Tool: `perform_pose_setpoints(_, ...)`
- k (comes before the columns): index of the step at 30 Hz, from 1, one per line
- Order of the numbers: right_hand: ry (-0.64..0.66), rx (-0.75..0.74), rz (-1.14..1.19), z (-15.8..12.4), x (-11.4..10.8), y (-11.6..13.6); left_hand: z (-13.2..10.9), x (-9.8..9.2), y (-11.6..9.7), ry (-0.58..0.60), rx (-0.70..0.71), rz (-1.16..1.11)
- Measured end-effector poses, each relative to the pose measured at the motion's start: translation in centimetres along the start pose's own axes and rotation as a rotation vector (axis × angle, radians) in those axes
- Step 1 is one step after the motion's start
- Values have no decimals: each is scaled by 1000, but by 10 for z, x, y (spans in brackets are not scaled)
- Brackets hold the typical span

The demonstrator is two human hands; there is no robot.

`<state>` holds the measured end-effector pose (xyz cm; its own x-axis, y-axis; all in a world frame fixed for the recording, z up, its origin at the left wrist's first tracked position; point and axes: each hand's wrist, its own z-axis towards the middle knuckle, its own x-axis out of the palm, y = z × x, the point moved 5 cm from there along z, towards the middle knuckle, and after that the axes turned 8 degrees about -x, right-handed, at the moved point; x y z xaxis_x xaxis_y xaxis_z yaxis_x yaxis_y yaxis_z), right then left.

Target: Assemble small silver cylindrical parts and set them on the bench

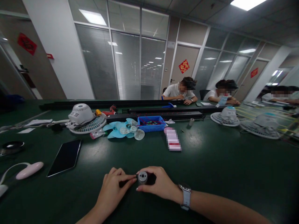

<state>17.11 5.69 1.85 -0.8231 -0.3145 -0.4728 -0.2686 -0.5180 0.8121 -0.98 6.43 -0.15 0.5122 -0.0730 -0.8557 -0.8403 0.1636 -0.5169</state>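
Left hand: the left hand point(111, 186) has thumb and forefinger pinched around a small dark piece point(137, 176) at the cylinder's left side; whether that piece is part of the cylinder cannot be told.
Right hand: the right hand point(161, 183) curves around the cylinder, thumb on the near side and fingers on the far side; a watch point(186, 196) sits on its wrist.
Metal cylinder: one metal cylinder point(142, 177), upright between the two hands, its round end facing up.
Left of the hands: one tablet point(65, 158); farther out, one pink device point(30, 170) and one black round object point(12, 147), cut by the view's edge.
Straight beyond the hands: one blue tray point(151, 127) with wires in it; touching or just beside it, light blue fan blades point(114, 130), overlapping, so their number is unclear.
Beyond the right hand: one pink-and-white item point(173, 140), blurred out; past it, one small second cylinder point(191, 122), standing.
Fan bodies: three white ones with grilles, one point(80, 114) beyond the left hand, two point(229, 115) far to the right.
In the way: long black rails point(154, 116) lie across the green table point(210, 180), between the hands and three co-workers point(178, 92).
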Motion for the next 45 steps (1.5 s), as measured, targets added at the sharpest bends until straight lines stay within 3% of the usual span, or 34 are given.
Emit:
perform_pose_setpoints(6, -1, -15, 3, 1, 3, 3, -1, -1, -2, 6, 15, 1)
perform_pose_setpoints(9, -58, 9, -28, 0, -12, 3, -2, 0, 0, 2, 24, -48)
perform_pose_setpoints(11, -144, 50, -65, -4, -38, -3, -2, 0, 1, -4, 23, -96)
perform_pose_setpoints(14, -317, 122, -191, -16, -95, -24, -2, -1, 3, -30, -1, -172)
perform_pose_setpoints(17, -534, 205, -375, -36, -158, -57, -2, -2, 5, -39, -33, -210)
perform_pose_setpoints(20, -684, 334, -501, -56, -203, -96, -2, -2, 6, -25, -51, -220)
perform_pose_setpoints(24, -736, 451, -570, -70, -230, -131, -1, -2, 6, -18, -58, -222)
perform_pose_setpoints(27, -758, 422, -611, -72, -235, -130, -2, 0, 6, -7, -57, -226)
perform_pose_setpoints(30, -872, 273, -839, -66, -222, -91, -2, 1, 8, -12, -65, -247)
perform_pose_setpoints(32, -848, 157, -928, -54, -192, -57, -2, 1, 11, -28, -71, -274)
perform_pose_setpoints(34, -609, 57, -806, -33, -145, -31, -1, -1, 12, -46, -80, -306)
perform_pose_setpoints(37, -49, -9, -477, -4, -55, -10, -2, -4, 12, -72, -97, -353)
perform_pose_setpoints(39, 173, -43, -401, 6, -12, -5, -3, -6, 10, -86, -105, -380)
perform_pose_setpoints(41, 233, -67, -420, 14, 10, -6, -3, -7, 8, -96, -106, -402)
perform_pose_setpoints(45, 199, -49, -423, 23, 22, -17, -3, -6, 6, -104, -104, -412)
